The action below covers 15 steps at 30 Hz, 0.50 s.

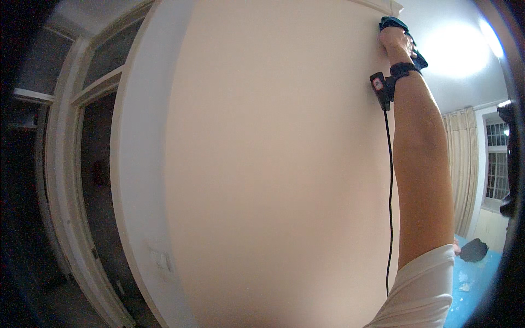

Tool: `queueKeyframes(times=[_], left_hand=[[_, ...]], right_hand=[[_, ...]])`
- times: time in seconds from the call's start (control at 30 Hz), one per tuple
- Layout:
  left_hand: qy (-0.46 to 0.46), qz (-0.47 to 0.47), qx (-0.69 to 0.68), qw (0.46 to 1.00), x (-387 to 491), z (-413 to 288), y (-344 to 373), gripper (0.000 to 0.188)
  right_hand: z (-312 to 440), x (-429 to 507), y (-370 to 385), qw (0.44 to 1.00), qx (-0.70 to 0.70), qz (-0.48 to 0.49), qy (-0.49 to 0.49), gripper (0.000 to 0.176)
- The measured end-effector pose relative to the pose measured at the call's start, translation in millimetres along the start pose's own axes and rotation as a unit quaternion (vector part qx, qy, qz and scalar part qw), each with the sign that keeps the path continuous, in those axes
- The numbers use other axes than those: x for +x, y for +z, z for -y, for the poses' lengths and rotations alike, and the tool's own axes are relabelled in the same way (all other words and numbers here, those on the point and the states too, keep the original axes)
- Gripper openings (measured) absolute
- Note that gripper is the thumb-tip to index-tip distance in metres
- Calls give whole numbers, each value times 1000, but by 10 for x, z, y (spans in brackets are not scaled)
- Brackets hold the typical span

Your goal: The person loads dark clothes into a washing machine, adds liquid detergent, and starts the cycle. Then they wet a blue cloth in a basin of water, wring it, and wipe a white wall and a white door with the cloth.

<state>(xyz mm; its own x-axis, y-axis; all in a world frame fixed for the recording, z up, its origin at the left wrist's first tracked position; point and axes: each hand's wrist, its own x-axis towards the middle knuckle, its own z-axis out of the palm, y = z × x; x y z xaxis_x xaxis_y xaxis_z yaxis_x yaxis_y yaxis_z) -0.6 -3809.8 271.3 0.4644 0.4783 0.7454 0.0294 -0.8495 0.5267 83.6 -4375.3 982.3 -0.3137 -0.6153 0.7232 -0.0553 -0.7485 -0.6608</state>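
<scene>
My right arm reaches straight up along the right edge of a broad beige panel (266,164). At the top right, my right hand (396,39) is closed around a dark teal cloth (419,59), which shows above the knuckles and beside the fingers. The hand is close to the panel's upper corner, below a short piece of moulding (377,5). A black wrist strap (404,69) carries a small black device (380,91), from which a black cable (389,184) hangs down beside the arm. My left hand is out of view.
Dark doorways with pale frames (117,135) stand at the left, near a wall switch (162,260). Right of my arm are a beige curtain (461,164), a barred window (496,164) and a blue-covered surface (471,291) with an unclear dark object (474,250). A bright light (459,49) shines above.
</scene>
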Motion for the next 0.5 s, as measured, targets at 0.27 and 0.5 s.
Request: queueKeyframes(times=[0.27,0.5], left_hand=[[-46,0,23,999,394,-221,-161,22],[-80,-2,29,996,476,-30,-38,23]], right_hand=[[1359,-680,249,982,79,-79,-151,46],[2230,-1765,79,935,96,92,-330,61]])
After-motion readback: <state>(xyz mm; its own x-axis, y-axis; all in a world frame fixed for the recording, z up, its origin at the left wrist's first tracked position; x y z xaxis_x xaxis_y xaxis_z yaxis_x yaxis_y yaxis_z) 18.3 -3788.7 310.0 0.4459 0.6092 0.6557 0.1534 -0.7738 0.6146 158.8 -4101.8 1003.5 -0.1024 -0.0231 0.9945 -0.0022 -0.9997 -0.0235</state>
